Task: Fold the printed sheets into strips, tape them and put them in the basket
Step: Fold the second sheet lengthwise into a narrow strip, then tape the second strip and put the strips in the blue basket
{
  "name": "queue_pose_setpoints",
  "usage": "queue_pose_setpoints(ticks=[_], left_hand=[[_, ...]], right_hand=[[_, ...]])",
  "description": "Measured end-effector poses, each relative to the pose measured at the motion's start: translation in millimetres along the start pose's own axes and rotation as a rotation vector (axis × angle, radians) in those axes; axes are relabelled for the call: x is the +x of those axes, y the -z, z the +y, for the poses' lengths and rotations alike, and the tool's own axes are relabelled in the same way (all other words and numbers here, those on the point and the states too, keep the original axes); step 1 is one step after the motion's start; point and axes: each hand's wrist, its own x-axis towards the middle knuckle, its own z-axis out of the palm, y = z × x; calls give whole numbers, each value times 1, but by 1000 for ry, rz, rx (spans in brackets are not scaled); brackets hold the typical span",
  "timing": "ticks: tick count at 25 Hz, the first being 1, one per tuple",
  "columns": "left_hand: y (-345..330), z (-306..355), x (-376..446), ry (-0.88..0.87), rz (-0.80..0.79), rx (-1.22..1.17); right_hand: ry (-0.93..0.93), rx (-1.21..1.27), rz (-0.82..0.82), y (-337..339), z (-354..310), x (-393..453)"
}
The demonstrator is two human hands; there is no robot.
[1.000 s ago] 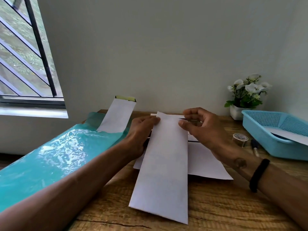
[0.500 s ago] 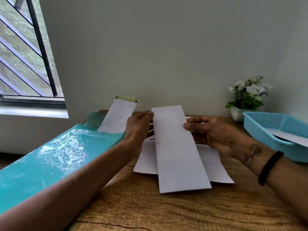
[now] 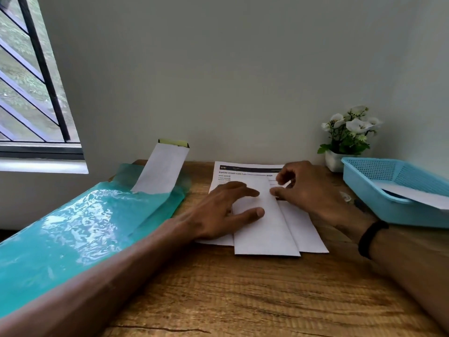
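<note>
We see the blue basket (image 3: 371, 190) at the table's (image 3: 243, 300) right edge holding one white folded strip (image 3: 418, 194), while left of it the printed sheet (image 3: 243, 172) lies flat, its dark header and bold line too blurred to read. On that sheet rests the folded strip (image 3: 264, 229): our left hand (image 3: 218, 212) presses it with straight fingers, and our right hand (image 3: 308, 190) touches its right edge with loosely curled fingers, though we cannot tell if they pinch it.
</note>
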Motion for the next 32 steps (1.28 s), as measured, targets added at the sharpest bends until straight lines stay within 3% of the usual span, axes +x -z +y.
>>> queue_pose_setpoints(ticks=[3, 8, 12, 18, 23, 26, 32], left_hand=[[1, 0, -1, -14, -29, 43], [1, 0, 0, -23, 76, 21], [-1, -11, 5, -92, 342, -22], [-2, -10, 5, -136, 505, -54], [-4, -1, 5, -108, 529, -200], [-4, 8, 4, -119, 470, -366], [-5, 16, 2, -169, 573, -415]], right_hand=[[91, -180, 52, 40, 9, 16], [-79, -248, -371, 105, 31, 19], [-160, -561, -507, 90, 46, 15], [-35, -402, -327, 77, 41, 10], [280, 165, 66, 46, 0, -21], [354, 299, 149, 25, -19, -34], [403, 291, 193, 15, -18, -37]])
